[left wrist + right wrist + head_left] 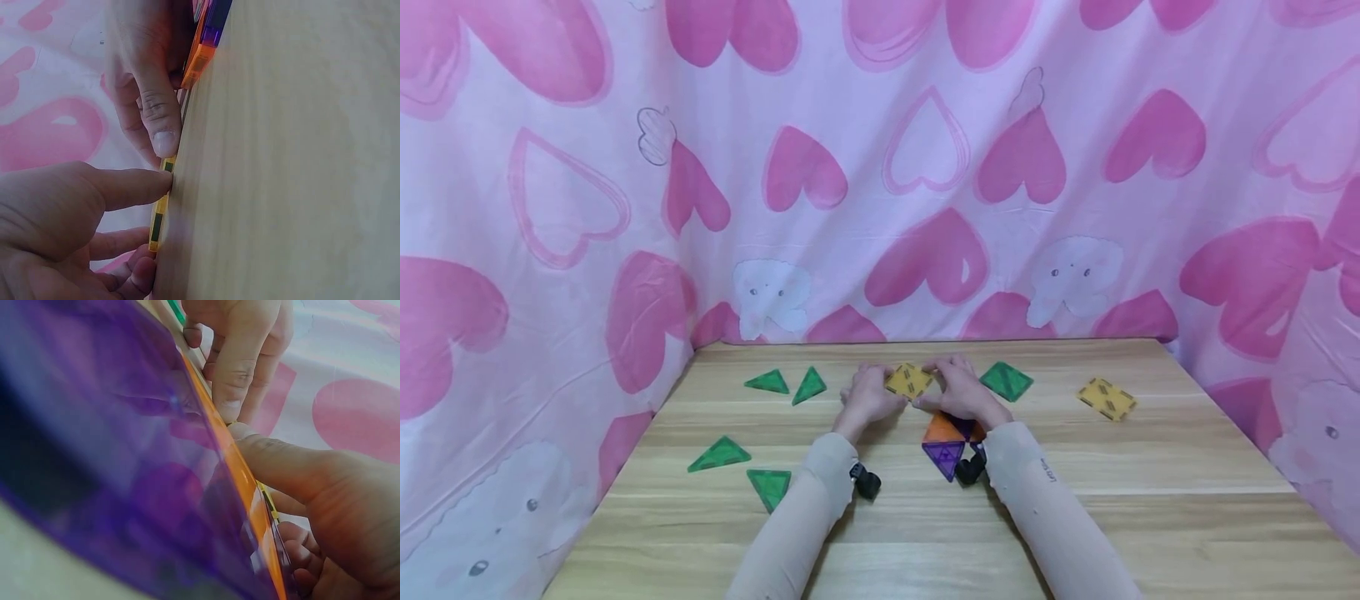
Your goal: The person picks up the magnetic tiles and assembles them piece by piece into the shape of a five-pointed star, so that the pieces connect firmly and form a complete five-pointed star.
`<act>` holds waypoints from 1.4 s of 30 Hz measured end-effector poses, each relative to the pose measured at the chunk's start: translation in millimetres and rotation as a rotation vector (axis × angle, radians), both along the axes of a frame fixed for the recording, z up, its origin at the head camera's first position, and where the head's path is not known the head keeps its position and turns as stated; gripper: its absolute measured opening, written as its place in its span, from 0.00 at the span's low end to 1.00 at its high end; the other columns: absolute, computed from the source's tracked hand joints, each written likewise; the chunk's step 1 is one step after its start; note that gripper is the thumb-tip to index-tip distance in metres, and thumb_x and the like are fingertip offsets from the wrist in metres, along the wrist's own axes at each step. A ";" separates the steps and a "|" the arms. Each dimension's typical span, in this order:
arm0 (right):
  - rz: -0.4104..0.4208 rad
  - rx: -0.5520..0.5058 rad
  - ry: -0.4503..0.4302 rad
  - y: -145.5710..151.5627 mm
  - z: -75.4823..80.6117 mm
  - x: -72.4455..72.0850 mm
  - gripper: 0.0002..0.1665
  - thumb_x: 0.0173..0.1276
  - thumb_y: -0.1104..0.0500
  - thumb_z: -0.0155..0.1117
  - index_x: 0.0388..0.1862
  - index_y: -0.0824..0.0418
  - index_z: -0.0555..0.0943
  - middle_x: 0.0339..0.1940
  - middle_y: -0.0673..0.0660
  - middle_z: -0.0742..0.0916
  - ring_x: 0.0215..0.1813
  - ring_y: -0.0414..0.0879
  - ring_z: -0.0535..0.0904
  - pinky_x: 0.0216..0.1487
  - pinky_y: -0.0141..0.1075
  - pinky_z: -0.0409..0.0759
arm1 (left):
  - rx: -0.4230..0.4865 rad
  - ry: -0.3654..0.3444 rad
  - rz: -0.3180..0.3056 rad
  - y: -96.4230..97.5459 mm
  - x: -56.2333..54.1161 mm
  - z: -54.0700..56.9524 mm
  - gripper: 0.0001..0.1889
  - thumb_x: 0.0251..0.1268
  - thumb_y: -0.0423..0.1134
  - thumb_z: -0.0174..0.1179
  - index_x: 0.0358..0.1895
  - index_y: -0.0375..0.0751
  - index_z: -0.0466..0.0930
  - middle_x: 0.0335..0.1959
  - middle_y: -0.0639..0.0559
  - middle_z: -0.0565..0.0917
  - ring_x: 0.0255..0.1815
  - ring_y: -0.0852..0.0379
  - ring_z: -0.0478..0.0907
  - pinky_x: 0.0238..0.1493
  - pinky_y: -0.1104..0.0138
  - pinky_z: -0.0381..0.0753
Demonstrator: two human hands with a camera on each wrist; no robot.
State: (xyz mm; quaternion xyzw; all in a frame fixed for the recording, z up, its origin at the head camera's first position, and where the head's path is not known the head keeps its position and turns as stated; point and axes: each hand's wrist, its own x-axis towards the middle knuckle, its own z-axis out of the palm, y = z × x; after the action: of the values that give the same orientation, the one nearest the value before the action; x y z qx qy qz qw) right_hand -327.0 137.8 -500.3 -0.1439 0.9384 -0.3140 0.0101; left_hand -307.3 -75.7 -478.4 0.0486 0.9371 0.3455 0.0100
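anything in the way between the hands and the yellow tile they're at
Nothing visible: the left hand and right hand both touch the yellow tile. The orange tile and purple triangle are on its near side, not between.

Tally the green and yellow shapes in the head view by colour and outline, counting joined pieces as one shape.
Green triangles: 4
Green four-sided shape: 1
Yellow shapes: 2, one of them between the left hand and right hand
Total: 7
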 end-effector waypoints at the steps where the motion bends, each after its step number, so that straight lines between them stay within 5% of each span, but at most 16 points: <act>1: 0.005 0.000 0.003 -0.1 0.2 -0.2 0.45 0.68 0.40 0.84 0.78 0.57 0.79 0.66 0.60 0.79 0.64 0.56 0.71 0.69 0.56 0.76 | 0.000 0.001 0.001 -0.2 -0.2 -0.4 0.34 0.61 0.42 0.82 0.71 0.39 0.84 0.65 0.40 0.80 0.65 0.41 0.76 0.69 0.34 0.66; 12: 0.015 -0.020 0.013 -1.5 2.5 2.1 0.44 0.69 0.41 0.84 0.77 0.60 0.80 0.66 0.60 0.81 0.65 0.56 0.72 0.69 0.57 0.77 | 0.006 0.013 -0.004 -0.8 0.8 -1.8 0.33 0.61 0.41 0.81 0.71 0.39 0.84 0.63 0.40 0.80 0.61 0.41 0.77 0.63 0.38 0.68; 24: -0.008 -0.037 -0.013 -2.5 2.4 3.3 0.44 0.69 0.41 0.84 0.77 0.58 0.80 0.68 0.59 0.81 0.67 0.56 0.72 0.70 0.57 0.76 | 0.027 -0.007 -0.047 -7.3 0.9 -0.3 0.37 0.63 0.45 0.82 0.73 0.37 0.82 0.65 0.39 0.79 0.63 0.41 0.75 0.68 0.38 0.66; 32: -0.029 -0.060 -0.029 0.9 1.1 4.0 0.44 0.68 0.40 0.85 0.77 0.55 0.81 0.69 0.59 0.80 0.68 0.56 0.72 0.71 0.58 0.76 | 0.168 -0.055 -0.119 -24.1 5.2 6.8 0.39 0.69 0.42 0.79 0.79 0.33 0.75 0.71 0.35 0.81 0.68 0.41 0.81 0.73 0.46 0.80; 42: -0.017 -0.088 -0.020 -0.3 2.8 7.2 0.43 0.70 0.43 0.83 0.78 0.58 0.79 0.71 0.61 0.79 0.69 0.57 0.72 0.70 0.58 0.76 | 0.097 0.126 -0.169 -80.5 23.0 23.9 0.37 0.72 0.43 0.78 0.80 0.41 0.76 0.74 0.34 0.79 0.73 0.35 0.79 0.70 0.41 0.82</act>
State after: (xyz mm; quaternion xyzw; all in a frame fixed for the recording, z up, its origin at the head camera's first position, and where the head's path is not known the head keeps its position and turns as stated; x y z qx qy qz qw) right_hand -319.9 137.5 -497.5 -0.1329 0.9247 -0.3565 0.0106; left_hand -284.2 -156.2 -454.6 0.1495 0.9106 0.3847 -0.0221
